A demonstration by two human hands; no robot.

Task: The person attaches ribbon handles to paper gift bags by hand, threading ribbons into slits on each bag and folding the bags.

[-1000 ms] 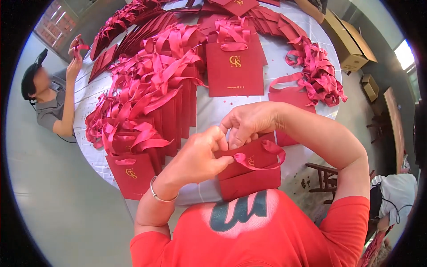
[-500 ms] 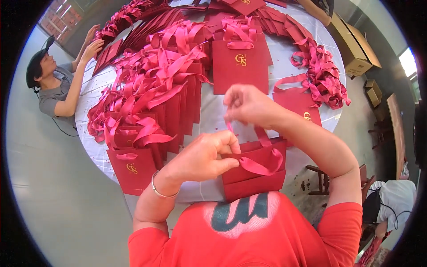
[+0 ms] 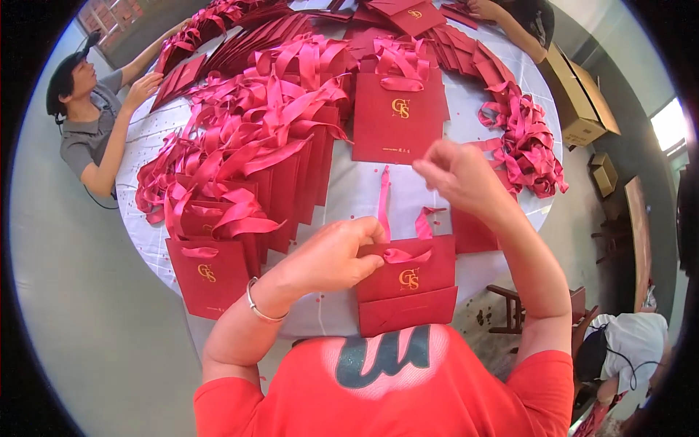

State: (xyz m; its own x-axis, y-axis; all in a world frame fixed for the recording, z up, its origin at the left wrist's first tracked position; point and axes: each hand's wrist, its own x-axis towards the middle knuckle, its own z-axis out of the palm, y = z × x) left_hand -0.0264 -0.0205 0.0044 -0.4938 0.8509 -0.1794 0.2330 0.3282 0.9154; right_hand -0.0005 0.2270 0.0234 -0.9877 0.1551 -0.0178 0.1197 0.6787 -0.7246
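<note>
Just in front of me stands a small red paper gift bag point(image 3: 429, 264) with a gold emblem and a fold across its lower part. My left hand point(image 3: 336, 253) pinches its top left edge between thumb and fingers. A short span of pink ribbon point(image 3: 408, 256) lies across the bag's front near the top. Behind the rim, one loose ribbon end point(image 3: 384, 200) stretches away over the tablecloth, and a second end point(image 3: 425, 222) rises at the right. My right hand point(image 3: 457, 175) is raised beyond the bag, fingers drawn together, with nothing visible in them.
Rows of red bags with pink ribbons point(image 3: 255, 164) cover the left of the white-covered table point(image 3: 331, 298). Another bag stack point(image 3: 397, 120) lies ahead. Loose ribbons point(image 3: 528, 146) heap at the right. Co-workers' hands point(image 3: 143, 89) work at the left and far right. Cardboard boxes point(image 3: 579, 98) stand right.
The ribbon loop on the bag's front has been drawn in flat. My right hand has moved right, away from the left ribbon end. My left hand keeps its hold on the bag.
</note>
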